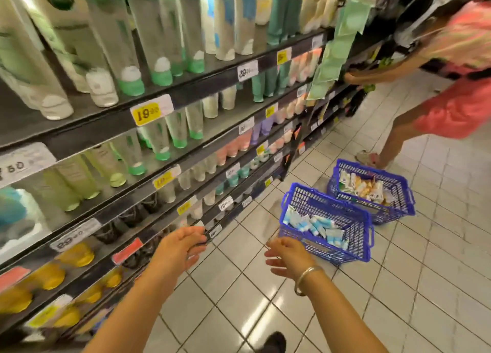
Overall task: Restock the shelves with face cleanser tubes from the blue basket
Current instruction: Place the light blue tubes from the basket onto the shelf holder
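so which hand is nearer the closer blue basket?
Right. The right hand hovers just short of the near blue basket's front rim; the left hand is off to its left, by the shelf edge.

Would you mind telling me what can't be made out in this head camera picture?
- Price tags on the shelves: digits smeared by motion blur.
- Tubes in the near blue basket: print too small; lower ones hidden under others.
- Left hand: fingertips sit against the dark shelf edge, so contact is unclear.
- Second person: cut off by the top and right edges.
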### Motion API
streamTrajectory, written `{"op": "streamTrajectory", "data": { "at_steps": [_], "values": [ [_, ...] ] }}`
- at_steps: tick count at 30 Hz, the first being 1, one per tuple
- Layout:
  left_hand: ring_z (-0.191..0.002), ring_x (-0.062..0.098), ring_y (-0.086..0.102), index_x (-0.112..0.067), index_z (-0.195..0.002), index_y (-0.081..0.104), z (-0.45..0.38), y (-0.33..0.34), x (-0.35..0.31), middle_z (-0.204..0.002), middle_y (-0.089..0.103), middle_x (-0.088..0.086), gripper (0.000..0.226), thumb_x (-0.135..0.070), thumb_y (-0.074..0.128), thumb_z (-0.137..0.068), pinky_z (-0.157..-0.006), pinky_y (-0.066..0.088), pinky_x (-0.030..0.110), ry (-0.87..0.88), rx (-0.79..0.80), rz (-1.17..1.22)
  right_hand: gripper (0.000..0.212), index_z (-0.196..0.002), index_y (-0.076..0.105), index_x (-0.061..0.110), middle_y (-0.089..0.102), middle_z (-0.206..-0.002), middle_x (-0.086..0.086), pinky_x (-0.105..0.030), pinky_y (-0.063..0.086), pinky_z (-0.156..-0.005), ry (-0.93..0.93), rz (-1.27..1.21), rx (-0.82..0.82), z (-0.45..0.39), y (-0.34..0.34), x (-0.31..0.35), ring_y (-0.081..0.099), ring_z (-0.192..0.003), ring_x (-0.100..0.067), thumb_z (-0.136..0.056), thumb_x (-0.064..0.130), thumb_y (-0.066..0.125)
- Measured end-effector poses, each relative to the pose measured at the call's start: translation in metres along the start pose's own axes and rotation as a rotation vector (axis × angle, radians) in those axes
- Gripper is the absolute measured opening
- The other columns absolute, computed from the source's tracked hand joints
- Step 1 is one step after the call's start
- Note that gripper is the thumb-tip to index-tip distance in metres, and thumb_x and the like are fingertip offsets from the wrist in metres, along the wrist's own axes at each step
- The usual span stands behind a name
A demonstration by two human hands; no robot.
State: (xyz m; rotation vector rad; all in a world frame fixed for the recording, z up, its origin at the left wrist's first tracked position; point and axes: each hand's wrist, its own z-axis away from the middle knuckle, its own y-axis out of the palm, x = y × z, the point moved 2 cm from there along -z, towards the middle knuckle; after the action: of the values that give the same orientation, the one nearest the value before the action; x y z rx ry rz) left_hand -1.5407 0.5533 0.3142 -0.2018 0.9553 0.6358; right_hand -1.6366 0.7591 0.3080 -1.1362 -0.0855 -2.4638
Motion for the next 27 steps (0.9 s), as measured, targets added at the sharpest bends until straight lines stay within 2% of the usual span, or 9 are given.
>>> {"op": "streamTrajectory", "data": {
  "at_steps": [4, 7, 11, 16, 19, 24, 27],
  "values": [
    [-0.067, 0.013, 0.06, -0.015, -0.091, 0.065, -0.026, 0.068, 0.025, -0.074, 0.066, -0.001, 0.011, -0.009, 0.056, -0.089, -0.065, 0.046, 0.025, -0.112, 0.048, -0.049, 0.017, -0.076, 0.052, 0.014, 0.057, -0.073, -0.007, -0.024, 0.042, -0.057, 0.135, -0.143, -0.075, -0.019, -0.074, -0.031, 0.054, -0.061, -0.018, -0.093, 0.013, 0.05],
    [-0.073, 0.015, 0.061, -0.013, -0.095, 0.065, -0.048, 0.126, 0.034, -0.083, 0.066, 0.002, 0.012, -0.008, 0.056, -0.088, -0.064, 0.045, 0.025, -0.14, 0.07, -0.079, 0.012, -0.08, 0.052, 0.013, 0.057, -0.072, -0.008, -0.022, 0.043, -0.056, 0.186, -0.277, -0.12, -0.04, -0.127, -0.047, 0.053, -0.059, -0.018, -0.092, 0.011, 0.052],
    [-0.08, 0.017, 0.065, -0.014, -0.09, 0.067, -0.074, 0.202, 0.043, -0.082, 0.07, 0.001, 0.012, -0.007, 0.059, -0.085, -0.065, 0.047, 0.026, -0.167, 0.08, -0.148, 0.007, -0.085, 0.056, 0.011, 0.059, -0.072, -0.008, -0.023, 0.045, -0.056, 0.229, -0.394, -0.172, -0.071, -0.191, -0.058, 0.055, -0.06, -0.02, -0.09, 0.008, 0.052],
    [-0.058, 0.009, 0.066, -0.015, -0.086, 0.068, -0.111, 0.293, 0.056, -0.064, 0.071, -0.005, 0.017, -0.005, 0.055, -0.088, -0.059, 0.05, 0.022, -0.203, 0.17, -0.219, 0.015, -0.079, 0.059, 0.014, 0.062, -0.07, -0.008, -0.025, 0.045, -0.058, 0.285, -0.512, -0.253, -0.114, -0.274, -0.064, 0.058, -0.061, -0.02, -0.091, 0.007, 0.051],
    [-0.055, 0.007, 0.067, -0.013, -0.087, 0.068, -0.132, 0.332, 0.067, -0.064, 0.071, -0.004, 0.015, -0.005, 0.056, -0.088, -0.049, 0.05, 0.019, -0.251, 0.204, -0.239, 0.015, -0.078, 0.059, 0.013, 0.062, -0.068, -0.008, -0.025, 0.044, -0.056, 0.353, -0.533, -0.275, -0.139, -0.307, -0.073, 0.058, -0.061, -0.021, -0.091, 0.009, 0.053],
    [-0.074, 0.018, 0.062, -0.008, -0.098, 0.062, -0.202, 0.412, 0.073, -0.084, 0.066, 0.006, 0.012, -0.009, 0.052, -0.091, -0.062, 0.045, 0.023, -0.32, 0.192, -0.297, 0.016, -0.074, 0.055, 0.013, 0.06, -0.062, -0.005, -0.023, 0.038, -0.055, 0.439, -0.446, -0.323, -0.218, -0.358, -0.059, 0.054, -0.059, -0.018, -0.09, 0.011, 0.054],
    [-0.074, 0.017, 0.059, -0.009, -0.099, 0.059, -0.256, 0.455, 0.071, -0.084, 0.063, 0.006, 0.01, -0.009, 0.05, -0.092, -0.063, 0.043, 0.023, -0.339, 0.251, -0.392, 0.019, -0.073, 0.051, 0.014, 0.056, -0.065, -0.005, -0.021, 0.032, -0.053, 0.494, -0.417, -0.37, -0.267, -0.377, -0.056, 0.051, -0.055, -0.017, -0.091, 0.008, 0.051]
  ]
}}
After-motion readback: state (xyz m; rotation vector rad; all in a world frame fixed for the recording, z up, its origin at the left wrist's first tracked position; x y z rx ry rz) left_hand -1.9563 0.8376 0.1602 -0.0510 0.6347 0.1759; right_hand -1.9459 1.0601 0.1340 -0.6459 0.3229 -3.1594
